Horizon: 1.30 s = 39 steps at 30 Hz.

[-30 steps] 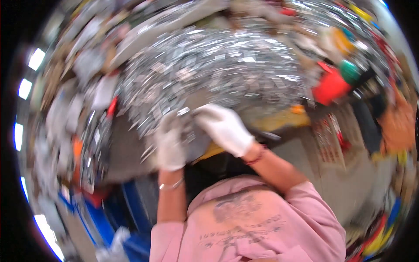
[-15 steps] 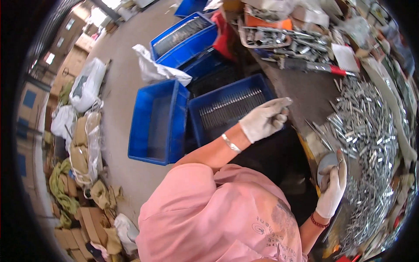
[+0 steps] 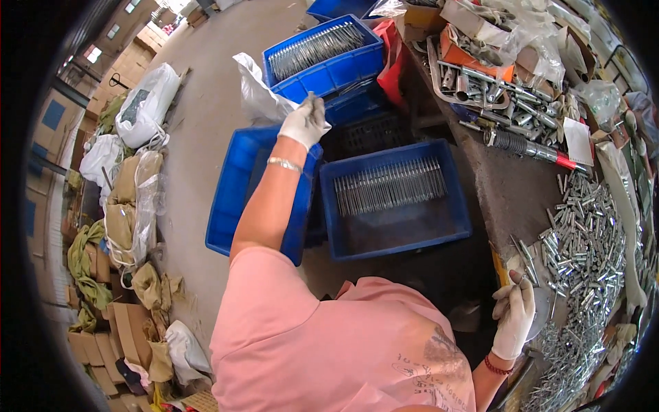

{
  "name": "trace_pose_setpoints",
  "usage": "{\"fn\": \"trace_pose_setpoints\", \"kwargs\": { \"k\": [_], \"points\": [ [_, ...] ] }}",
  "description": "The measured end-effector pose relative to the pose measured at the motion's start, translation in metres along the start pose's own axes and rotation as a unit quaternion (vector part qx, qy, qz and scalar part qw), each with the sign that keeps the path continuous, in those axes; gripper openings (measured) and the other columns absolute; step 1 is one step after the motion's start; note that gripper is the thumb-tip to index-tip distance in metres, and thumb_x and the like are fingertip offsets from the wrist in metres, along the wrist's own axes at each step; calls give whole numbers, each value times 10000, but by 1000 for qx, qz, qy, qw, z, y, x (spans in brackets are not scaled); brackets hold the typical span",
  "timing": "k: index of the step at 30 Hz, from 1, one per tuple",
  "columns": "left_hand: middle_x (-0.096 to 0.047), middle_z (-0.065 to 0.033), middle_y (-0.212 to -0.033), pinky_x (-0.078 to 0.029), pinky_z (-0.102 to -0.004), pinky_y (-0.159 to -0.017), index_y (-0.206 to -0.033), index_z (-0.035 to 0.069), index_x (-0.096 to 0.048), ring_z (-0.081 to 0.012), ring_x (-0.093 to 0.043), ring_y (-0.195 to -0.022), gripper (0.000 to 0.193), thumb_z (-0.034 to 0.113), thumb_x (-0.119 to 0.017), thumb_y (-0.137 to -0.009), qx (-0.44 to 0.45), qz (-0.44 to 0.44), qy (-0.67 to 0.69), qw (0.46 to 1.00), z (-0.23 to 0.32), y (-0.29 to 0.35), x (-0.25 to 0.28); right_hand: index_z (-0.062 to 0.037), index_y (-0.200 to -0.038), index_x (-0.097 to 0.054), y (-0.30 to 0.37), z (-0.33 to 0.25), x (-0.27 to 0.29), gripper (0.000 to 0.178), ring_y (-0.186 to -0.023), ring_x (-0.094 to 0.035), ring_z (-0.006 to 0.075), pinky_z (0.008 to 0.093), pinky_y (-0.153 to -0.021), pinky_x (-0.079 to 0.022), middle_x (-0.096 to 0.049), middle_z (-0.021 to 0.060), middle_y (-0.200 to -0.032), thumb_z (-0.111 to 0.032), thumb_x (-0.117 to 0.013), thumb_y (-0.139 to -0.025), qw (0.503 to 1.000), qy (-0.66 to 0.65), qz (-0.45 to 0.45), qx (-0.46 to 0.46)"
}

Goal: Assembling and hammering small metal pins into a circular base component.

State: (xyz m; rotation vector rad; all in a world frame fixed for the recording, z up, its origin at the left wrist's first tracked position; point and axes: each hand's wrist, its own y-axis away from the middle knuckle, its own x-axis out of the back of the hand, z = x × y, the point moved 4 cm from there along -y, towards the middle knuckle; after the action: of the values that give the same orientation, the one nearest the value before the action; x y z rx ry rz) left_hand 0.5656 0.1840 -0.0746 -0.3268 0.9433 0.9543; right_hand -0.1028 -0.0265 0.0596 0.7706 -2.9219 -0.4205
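Observation:
My left hand (image 3: 305,125), in a white glove, reaches out over the far right corner of a blue bin (image 3: 226,199), beside a white plastic sheet (image 3: 255,86). Its fingers are drawn together; whatever is in them is hidden. To the right, another blue bin (image 3: 395,247) holds a neat row of slim metal rods (image 3: 391,187). My right hand (image 3: 515,316), also gloved, is at the bench edge with thumb and fingers pinched. What it grips cannot be made out against the loose metal rods (image 3: 527,259) behind. A round grey disc (image 3: 541,310) shows next to it.
A heap of small metal pieces (image 3: 587,254) covers the right of the bench (image 3: 508,185). Farther back lie a tray of metal tubes (image 3: 473,89) and a tool with a red end (image 3: 528,147). A rod-filled blue bin (image 3: 322,69) stands far off; sacks (image 3: 147,103) and cartons line the left.
My left hand has swung left and away from the bench edge, to over the left bin's far corner. The right hand stays by the metal heap, a little lower in view. The view has shifted.

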Motion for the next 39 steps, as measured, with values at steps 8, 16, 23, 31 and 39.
{"fn": "trace_pose_setpoints", "kwargs": {
  "k": [8, 16, 23, 31, 39],
  "points": [
    [-726, -113, -1200, -640, -330, -847, -1277, -14, -629, -220, -709, -1091, 276, 159, -481, -1122, -145, 98, -709, 683, 82, -90, 157, 36, -1349, -620, -5, 12, 1, 369, -565, -443, 38, 207, -524, -340, -646, 26, -807, -203, -479, -1105, 998, 31, 38, -26],
    [-786, -124, -1041, -604, -410, -808, -1227, 96, -739, -301, -760, -1020, 245, 173, -561, -1077, -202, 54, -305, 929, 125, -68, 122, 49, -1348, -612, -10, 14, -3, 366, -565, -434, 49, 218, -538, -337, -665, 50, -799, -171, -470, -1091, 998, 44, 48, -28],
    [-766, -200, -1144, -561, -516, -966, -1229, 207, -720, -423, -730, -1094, 271, 218, -553, -1015, -113, 177, -955, 209, 84, 22, -57, 47, -1350, -610, -16, 15, -15, 365, -562, -435, 45, 218, -541, -344, -666, 51, -804, -165, -465, -1092, 998, 46, 44, -28],
    [-751, -194, -1236, -533, -521, -1022, -1268, 235, -708, -409, -702, -1193, 289, 245, -531, -1040, -52, 133, -935, 323, 145, -7, 94, 37, -1372, -616, -17, 21, -20, 383, -566, -419, 34, 209, -522, -324, -628, 22, -798, -196, -465, -1108, 992, 103, 64, -32],
    [-736, -217, -1275, -563, -529, -999, -1206, 106, -778, -393, -703, -1207, 438, 443, -613, -981, -92, -49, -985, 135, 97, -95, 104, -1, -1326, -681, -13, 7, -35, 345, -625, -477, 37, 225, -568, -386, -687, 18, -861, -139, -505, -1063, 990, 113, 49, -66]
  ]
}}
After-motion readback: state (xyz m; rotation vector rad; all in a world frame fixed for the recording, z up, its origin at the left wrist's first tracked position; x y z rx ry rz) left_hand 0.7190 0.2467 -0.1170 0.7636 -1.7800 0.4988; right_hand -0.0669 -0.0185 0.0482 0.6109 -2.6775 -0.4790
